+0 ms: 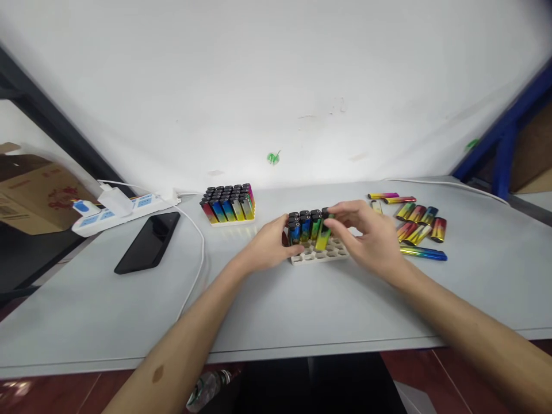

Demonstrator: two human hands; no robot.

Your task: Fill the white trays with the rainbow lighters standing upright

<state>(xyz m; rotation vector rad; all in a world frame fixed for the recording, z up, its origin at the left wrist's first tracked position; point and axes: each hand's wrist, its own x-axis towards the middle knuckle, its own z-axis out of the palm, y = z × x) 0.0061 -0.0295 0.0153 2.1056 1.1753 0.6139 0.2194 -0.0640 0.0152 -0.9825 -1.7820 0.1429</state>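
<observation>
My right hand [370, 237] pinches a green and yellow lighter [322, 237] near its black top, holding it slightly tilted over a white tray [321, 258] with honeycomb-like holes. Several lighters with black tops and shiny blue or green bodies [305, 226] stand upright in the tray's back and left holes; the front and right holes are bare. Around the tray's left end curls my left hand [269, 246], its thumb at the front corner and its fingers beside the leftmost lighters. The fingertips on that far side are partly hidden.
Another white tray [235, 222], packed with upright lighters, stands back left. Several loose lighters [417, 233] lie on the grey table [267, 310] at right. A black phone [149, 242], a power strip [125, 211] and a white cable [202, 253] are at left. A wall rises behind.
</observation>
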